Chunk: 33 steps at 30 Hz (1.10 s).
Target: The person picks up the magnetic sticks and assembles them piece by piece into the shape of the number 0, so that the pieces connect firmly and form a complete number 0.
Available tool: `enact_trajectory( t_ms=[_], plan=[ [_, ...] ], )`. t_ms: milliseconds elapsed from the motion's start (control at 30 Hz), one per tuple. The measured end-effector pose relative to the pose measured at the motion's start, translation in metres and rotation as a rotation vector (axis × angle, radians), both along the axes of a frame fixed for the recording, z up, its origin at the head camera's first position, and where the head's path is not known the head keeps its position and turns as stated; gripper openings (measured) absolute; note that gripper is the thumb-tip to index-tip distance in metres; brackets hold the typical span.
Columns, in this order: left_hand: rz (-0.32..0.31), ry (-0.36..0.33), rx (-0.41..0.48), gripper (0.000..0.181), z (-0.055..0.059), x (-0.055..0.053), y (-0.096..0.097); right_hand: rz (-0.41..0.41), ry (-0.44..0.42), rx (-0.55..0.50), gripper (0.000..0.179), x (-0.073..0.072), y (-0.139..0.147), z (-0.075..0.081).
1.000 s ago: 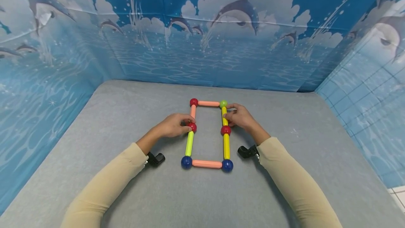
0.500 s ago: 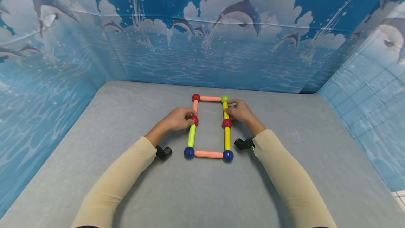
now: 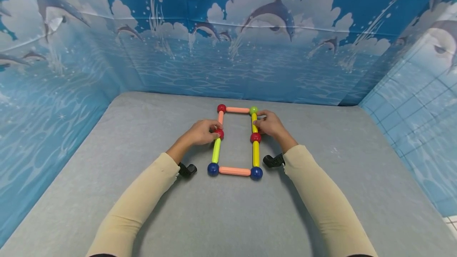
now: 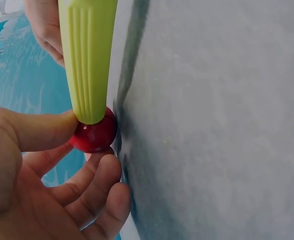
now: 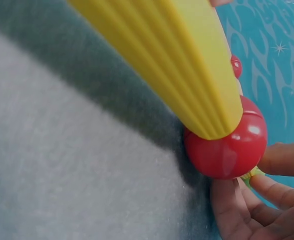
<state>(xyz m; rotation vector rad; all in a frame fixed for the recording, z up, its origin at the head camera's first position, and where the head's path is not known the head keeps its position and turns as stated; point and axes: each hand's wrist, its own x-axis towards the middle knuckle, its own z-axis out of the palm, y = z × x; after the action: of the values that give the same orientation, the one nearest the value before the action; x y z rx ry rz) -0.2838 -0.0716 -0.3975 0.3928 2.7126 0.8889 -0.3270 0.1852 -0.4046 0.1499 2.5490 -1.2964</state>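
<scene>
A long rectangle of plastic rods joined by balls lies on the grey surface in the head view. My left hand [image 3: 201,132] pinches the red ball [image 3: 219,134] midway along the left side, between a pink rod [image 3: 221,117] and a yellow-green rod [image 3: 216,151]. On the right side, my right hand [image 3: 271,125] grips the far yellow rod [image 3: 254,129], between a green ball [image 3: 253,110] and a red ball [image 3: 255,138]. Blue balls [image 3: 256,173] form both near corners. In the right wrist view the near yellow rod [image 5: 172,65] partly covers that side's red ball [image 5: 227,155].
The grey tabletop [image 3: 228,217] extends around the rectangle. A blue dolphin-print curtain [image 3: 228,66] stands behind it and at both sides. Black wrist devices [image 3: 273,161] jut inward from both sleeves, near the rectangle's sides.
The whole rectangle has slid away from me toward the back curtain, both hands travelling with it. Most of the movement came in the first half second. The hold of each hand looks the same.
</scene>
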Motion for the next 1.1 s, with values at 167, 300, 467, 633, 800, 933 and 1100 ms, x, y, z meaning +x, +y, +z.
enact_trajectory(
  t_ms=[167, 300, 467, 633, 800, 933, 1100],
  plan=[
    [0.017, -0.002, 0.019, 0.03, -0.0007, -0.0005, 0.001, -0.014, 0.011, 0.04, 0.048, -0.0005, -0.0041, 0.0014],
    [0.026, 0.001, 0.034, 0.03, -0.0013, -0.0009, 0.0002, -0.019, 0.022, 0.051, 0.047, -0.0019, -0.0065, 0.001],
    [0.041, -0.007, 0.034, 0.03, -0.0031, -0.0014, -0.0001, -0.01, 0.045, 0.06, 0.046, -0.0031, -0.0072, -0.0014],
    [0.065, -0.017, 0.034, 0.03, -0.005, -0.0025, 0.0001, 0.003, 0.071, 0.085, 0.044, -0.0047, -0.0081, -0.0045],
    [0.074, -0.011, 0.034, 0.03, -0.0053, -0.0041, 0.0009, -0.001, 0.095, 0.093, 0.043, -0.0078, -0.0088, -0.0058],
    [0.077, -0.01, 0.037, 0.031, -0.0052, -0.0044, 0.0007, 0.002, 0.109, 0.104, 0.043, -0.0071, -0.009, -0.0055],
    [0.043, 0.02, 0.048, 0.032, -0.0058, -0.0038, -0.0047, 0.031, 0.108, 0.108, 0.044, -0.0021, -0.0058, -0.0031]
  ],
)
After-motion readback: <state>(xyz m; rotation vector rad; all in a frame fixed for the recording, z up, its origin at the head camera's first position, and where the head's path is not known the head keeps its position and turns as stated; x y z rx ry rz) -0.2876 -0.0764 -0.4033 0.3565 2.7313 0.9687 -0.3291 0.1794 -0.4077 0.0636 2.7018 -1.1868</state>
